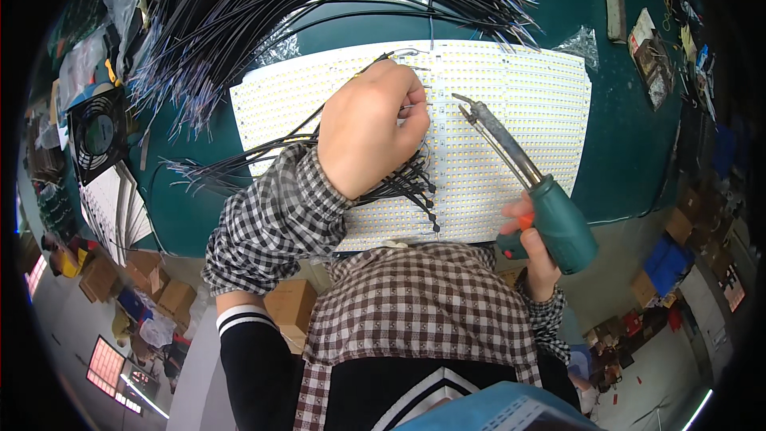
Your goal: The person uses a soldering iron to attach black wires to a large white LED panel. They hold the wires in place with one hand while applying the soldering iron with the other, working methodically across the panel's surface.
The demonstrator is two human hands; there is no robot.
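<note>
My left hand (pixel 371 124) is closed in a pinch over the middle of a white LED board (pixel 519 72), which carries rows of small yellow chips. A thin wire shows at its fingertips; the rest of it is hidden by the hand. Black cables (pixel 299 124) run beneath that hand and forearm, and several dark cable ends (pixel 431 203) lie on the board just below. My right hand (pixel 531 243) grips a green soldering gun (pixel 558 223) by its handle, near an orange-red trigger. Its metal tip points up and left above the board, apart from the left fingers.
A large bundle of black cables (pixel 263 8) with stripped ends arcs across the back of the green table (pixel 630 140). At the left are a black fan (pixel 97 134) and a stack of white boards (pixel 120 211). A dark, stained small box (pixel 652 60) lies at the right.
</note>
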